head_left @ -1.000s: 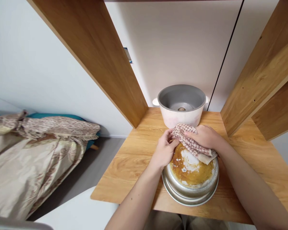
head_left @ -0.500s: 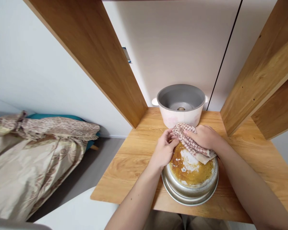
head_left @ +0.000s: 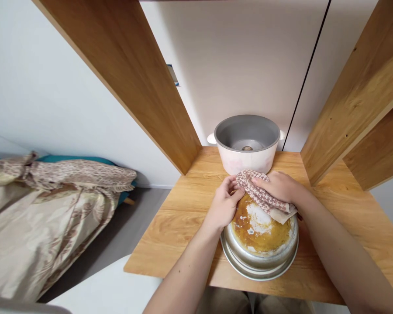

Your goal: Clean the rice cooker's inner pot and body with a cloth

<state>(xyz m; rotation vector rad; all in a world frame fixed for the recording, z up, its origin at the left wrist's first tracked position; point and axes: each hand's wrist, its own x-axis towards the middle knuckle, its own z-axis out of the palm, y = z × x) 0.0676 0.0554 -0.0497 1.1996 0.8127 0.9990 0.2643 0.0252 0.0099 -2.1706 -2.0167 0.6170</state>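
Note:
A round metal pot (head_left: 261, 260) lies upside down at the front of the wooden table, its base stained yellow-brown with a white worn patch. My right hand (head_left: 280, 188) presses a folded brown-and-white patterned cloth (head_left: 260, 192) against the far right part of that base. At the far left side of the pot, my left hand (head_left: 228, 198) grips its edge with thumb and fingers curled, close to the cloth's end. Just behind both hands stands a white pot-shaped cooker body (head_left: 245, 162) with a grey inside and a small round piece at its bottom.
Wooden posts rise from the table (head_left: 160, 233), a left post (head_left: 144, 78) and a right post (head_left: 350, 96). A white panel (head_left: 242, 56) stands behind the cooker. To the left is a bed or seat draped with patterned fabric (head_left: 52, 218), with a white chair surface (head_left: 111, 288) nearer.
My right hand and the cloth have shifted very slightly to the right and toward me over the pot's base. My left hand and the pot stay put.

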